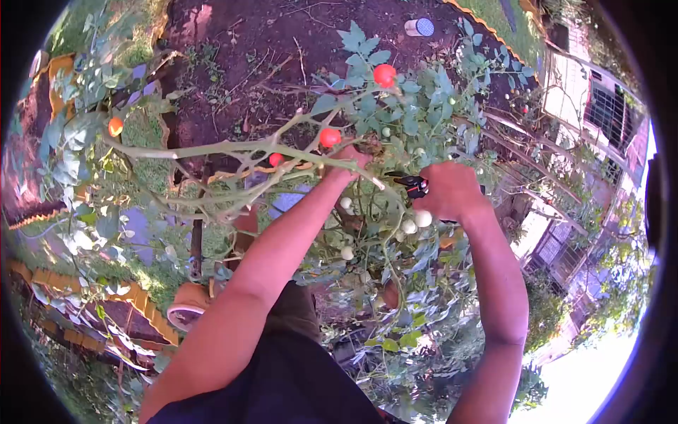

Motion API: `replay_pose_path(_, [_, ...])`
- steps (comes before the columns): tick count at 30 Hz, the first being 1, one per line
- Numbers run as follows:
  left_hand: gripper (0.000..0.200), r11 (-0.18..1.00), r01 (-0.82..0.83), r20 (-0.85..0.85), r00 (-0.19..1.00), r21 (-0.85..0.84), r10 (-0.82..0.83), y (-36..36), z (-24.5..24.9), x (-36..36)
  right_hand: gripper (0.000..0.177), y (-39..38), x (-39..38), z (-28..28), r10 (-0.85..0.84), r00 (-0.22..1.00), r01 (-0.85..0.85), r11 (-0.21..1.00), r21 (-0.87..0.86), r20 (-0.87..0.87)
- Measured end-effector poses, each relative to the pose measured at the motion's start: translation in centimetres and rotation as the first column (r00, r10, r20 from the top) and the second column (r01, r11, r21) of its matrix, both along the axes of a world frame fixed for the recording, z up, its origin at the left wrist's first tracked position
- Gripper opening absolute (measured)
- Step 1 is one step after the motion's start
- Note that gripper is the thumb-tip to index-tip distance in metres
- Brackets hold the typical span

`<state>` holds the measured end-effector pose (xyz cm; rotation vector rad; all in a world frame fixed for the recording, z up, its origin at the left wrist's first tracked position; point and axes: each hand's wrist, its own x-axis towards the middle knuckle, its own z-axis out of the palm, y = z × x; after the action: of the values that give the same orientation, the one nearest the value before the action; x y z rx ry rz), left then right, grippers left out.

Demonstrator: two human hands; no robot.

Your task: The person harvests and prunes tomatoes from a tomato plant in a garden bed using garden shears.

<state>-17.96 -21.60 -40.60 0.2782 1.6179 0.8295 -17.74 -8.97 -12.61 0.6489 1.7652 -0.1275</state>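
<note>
My right hand (452,189) grips black pruning shears (413,185) with a bit of red near the pivot. Their blades point left into the tomato plant, slightly apart. Closed around a clump of withered brown foliage (371,145) is my left hand (347,160), partly hidden behind a thick green stem (233,147). Ripe red tomatoes hang close by, one tomato (330,137) just above my left hand and another tomato (385,75) higher up. Below the shears hang several pale green tomatoes (409,226).
Branching stems and leaves spread across the middle. Yellow scalloped edging (145,305) borders the soil bed. A terracotta pot (189,305) stands lower left. A patterned cylinder (419,27) lies on dark soil at the top. A building with a barred window (609,112) is at right.
</note>
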Motion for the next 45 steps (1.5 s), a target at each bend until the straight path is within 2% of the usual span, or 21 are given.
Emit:
replay_pose_path(3, [0.056, 0.985, 0.167, -0.11, 0.981, 0.051, -0.161, -0.3, 1.6, -1.0, 0.031, -1.0, -1.3, -2.0, 0.113, 0.991, -0.113, 0.994, -0.007, 0.078])
replay_pose_path(5, [0.057, 0.989, 0.146, -0.094, 0.985, 0.036, -0.142, -0.7, 2.3, -1.5, 0.031, -1.5, -1.4, -3.3, 0.207, 0.972, -0.209, 0.978, 0.003, 0.114])
replay_pose_path(11, [0.059, 0.993, 0.121, -0.059, 0.991, 0.006, -0.12, -0.8, 2.7, -1.3, 0.021, -2.6, -2.6, -3.8, 0.309, 0.931, -0.31, 0.95, -0.028, 0.196])
replay_pose_path(17, [0.061, 0.993, 0.113, -0.039, 0.993, -0.015, -0.114, -0.3, 2.8, -1.4, 0.022, -2.9, -3.0, -4.2, 0.313, 0.92, -0.313, 0.949, -0.037, 0.236])
replay_pose_path(20, [0.062, 0.993, 0.119, -0.038, 0.992, -0.027, -0.12, -0.2, 2.8, -1.5, 0.053, -2.3, -2.1, -5.0, 0.325, 0.925, -0.322, 0.945, -0.049, 0.199])
replay_pose_path(26, [0.064, 0.992, 0.123, -0.043, 0.991, -0.043, -0.125, 0.3, 2.9, -1.4, 0.046, -1.7, -1.7, -4.7, 0.239, 0.956, -0.238, 0.971, -0.023, 0.17])
replay_pose_path(29, [0.065, 0.992, 0.122, -0.06, 0.99, -0.039, -0.124, 0.5, 2.6, -1.3, 0.029, -1.8, -2.8, -3.8, 0.187, 0.952, -0.178, 0.982, -0.059, 0.243])
replay_pose_path(35, [0.068, 0.986, 0.138, -0.03, 0.989, -0.088, -0.141, 0.6, 3.2, -1.6, 0.029, -2.0, -1.8, -4.5, 0.224, 0.952, -0.219, 0.975, -0.043, 0.211])
replay_pose_path(38, [0.07, 0.983, 0.13, 0.021, 0.992, -0.127, -0.128, 0.4, 4.1, -2.4, 0.046, -1.8, -0.7, -5.0, 0.196, 0.97, -0.196, 0.98, -0.011, 0.142])
replay_pose_path(40, [0.07, 0.988, 0.071, 0.042, 0.997, -0.136, -0.066, 0.2, 4.4, -2.3, 0.032, -2.1, -1.3, -4.6, 0.207, 0.963, -0.205, 0.978, -0.029, 0.171])
replay_pose_path(42, [0.071, 0.984, 0.013, 0.089, 0.996, -0.175, 0.003, 0.2, 4.9, -2.3, 0.029, -2.1, -1.4, -4.5, 0.21, 0.963, -0.206, 0.978, -0.044, 0.169])
replay_pose_path(44, [0.059, 0.983, 0.045, 0.081, 0.996, -0.181, -0.031, 0.2, 5.3, -2.5, 0.028, -1.9, -1.0, -4.9, 0.203, 0.97, -0.197, 0.979, -0.061, 0.133])
replay_pose_path(45, [0.047, 0.98, 0.106, 0.049, 0.994, -0.167, -0.099, 0.1, 5.4, -2.5, 0.028, -1.9, -1.0, -4.9, 0.205, 0.971, -0.198, 0.978, -0.064, 0.126])
